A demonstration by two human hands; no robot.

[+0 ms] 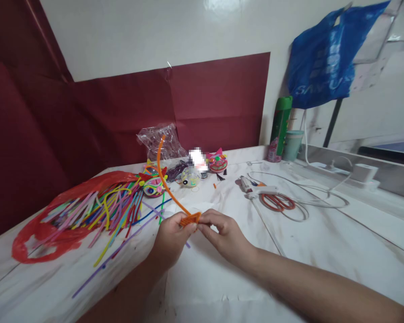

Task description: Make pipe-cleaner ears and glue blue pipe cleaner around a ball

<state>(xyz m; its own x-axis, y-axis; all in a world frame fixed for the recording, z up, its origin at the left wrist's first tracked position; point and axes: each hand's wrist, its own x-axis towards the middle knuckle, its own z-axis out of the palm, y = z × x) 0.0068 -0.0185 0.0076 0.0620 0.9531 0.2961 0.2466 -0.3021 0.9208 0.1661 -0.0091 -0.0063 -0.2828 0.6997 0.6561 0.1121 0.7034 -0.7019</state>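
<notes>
An orange pipe cleaner (168, 190) is held up in front of me. Its lower end is folded into a small, flat, ridged shape, while the long free end curves up and to the left. My left hand (171, 233) is closed around the folded part, with the thumb on the near side. With thumb and fingertips together, my right hand (227, 233) pinches the right edge of the same folded part. A sheet of white paper (205, 282) lies on the table below both hands.
Many-coloured pipe cleaners (97, 211) lie on a red plastic bag (30, 255) at left. Decorated round crafts (153, 185) and a clear plastic bag (161, 141) stand behind. To the right are a glue gun (256, 190), scissors (278, 202), cables, a green can (281, 128) and a cup (292, 146).
</notes>
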